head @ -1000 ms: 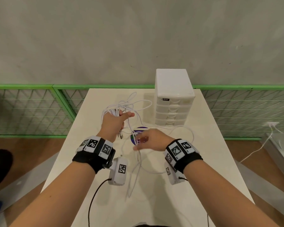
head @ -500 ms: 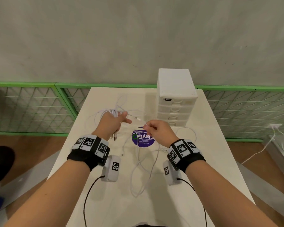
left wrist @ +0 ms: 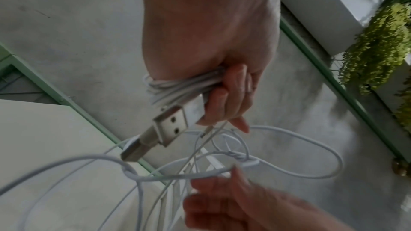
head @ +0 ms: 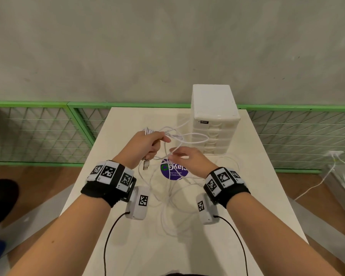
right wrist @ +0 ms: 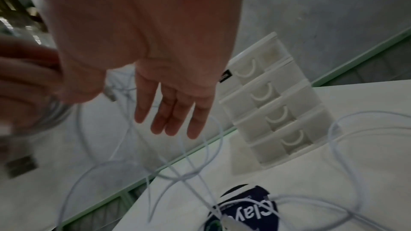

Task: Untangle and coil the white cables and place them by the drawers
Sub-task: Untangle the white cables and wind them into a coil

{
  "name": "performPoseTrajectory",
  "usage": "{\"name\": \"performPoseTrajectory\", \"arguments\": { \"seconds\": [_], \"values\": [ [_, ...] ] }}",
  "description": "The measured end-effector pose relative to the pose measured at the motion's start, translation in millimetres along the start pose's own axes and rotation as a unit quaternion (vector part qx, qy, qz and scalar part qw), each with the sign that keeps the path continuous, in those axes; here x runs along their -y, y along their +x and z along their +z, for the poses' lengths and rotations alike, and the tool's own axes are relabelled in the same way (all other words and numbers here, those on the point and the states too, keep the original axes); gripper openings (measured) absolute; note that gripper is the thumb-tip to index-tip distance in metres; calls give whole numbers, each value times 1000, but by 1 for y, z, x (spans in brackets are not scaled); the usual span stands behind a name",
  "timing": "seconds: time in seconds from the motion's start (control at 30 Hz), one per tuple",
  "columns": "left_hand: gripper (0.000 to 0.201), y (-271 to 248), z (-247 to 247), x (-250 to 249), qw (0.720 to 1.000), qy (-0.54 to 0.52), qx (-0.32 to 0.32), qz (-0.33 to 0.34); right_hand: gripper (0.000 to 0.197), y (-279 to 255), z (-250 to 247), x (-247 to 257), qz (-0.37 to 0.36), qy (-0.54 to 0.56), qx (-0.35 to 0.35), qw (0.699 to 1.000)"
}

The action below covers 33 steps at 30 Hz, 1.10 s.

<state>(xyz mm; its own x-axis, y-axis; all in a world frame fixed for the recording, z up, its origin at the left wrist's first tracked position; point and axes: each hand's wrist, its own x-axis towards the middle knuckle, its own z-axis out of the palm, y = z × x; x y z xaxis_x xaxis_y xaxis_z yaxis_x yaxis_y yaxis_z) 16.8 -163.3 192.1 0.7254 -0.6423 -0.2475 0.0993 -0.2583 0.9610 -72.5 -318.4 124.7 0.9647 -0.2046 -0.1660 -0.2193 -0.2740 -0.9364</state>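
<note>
Raised since before, left hand (head: 145, 143) grips bundled smooth white cables (left wrist: 177, 87), right hand (head: 189, 159), fingers loosely spread, touches a loop at drawers' (head: 214, 124) seven o'clock.

Beyond the right grip (head: 187, 159), the drawers (head: 214, 124) block the counter's (head: 127, 246) far right. Loose white cables (head: 173, 206) lie between and below both grips. Bare counter lies beyond the left grip (head: 147, 144) and nearer the body.

A cream table (head: 257, 196) carries white drawers (head: 214, 124), loose cables (head: 173, 220), a round sticker (head: 172, 171).
</note>
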Motion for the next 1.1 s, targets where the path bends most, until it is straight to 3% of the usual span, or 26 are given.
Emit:
{"name": "performPoseTrajectory", "arguments": {
  "seconds": [0.1,0.23,0.43,0.53,0.67,0.8,0.93,1.1],
  "values": [
    [28,-1,5,-3,999,28,-30,20,14,3,6,11,-50,2,-57,997],
    [28,0,-5,1,990,76,-112,42,20,7,-8,13,-63,103,-195,973],
    [30,4,-18,7,979,87,-173,56,20,6,-27,4,-58,54,-270,959],
    [30,7,-14,5,983,45,-163,63,22,4,-28,6,-50,95,-227,968],
    [29,6,2,5,995,20,-84,52,22,-2,-19,21,-61,172,-121,976],
    [35,2,14,4,999,15,-29,29,23,-4,-15,33,-69,218,-78,970],
    [32,2,13,5,999,39,-9,34,24,-2,-19,33,-80,212,-87,970],
    [32,6,3,4,993,28,-76,88,14,-1,-30,23,-68,182,-161,968]
  ]
}}
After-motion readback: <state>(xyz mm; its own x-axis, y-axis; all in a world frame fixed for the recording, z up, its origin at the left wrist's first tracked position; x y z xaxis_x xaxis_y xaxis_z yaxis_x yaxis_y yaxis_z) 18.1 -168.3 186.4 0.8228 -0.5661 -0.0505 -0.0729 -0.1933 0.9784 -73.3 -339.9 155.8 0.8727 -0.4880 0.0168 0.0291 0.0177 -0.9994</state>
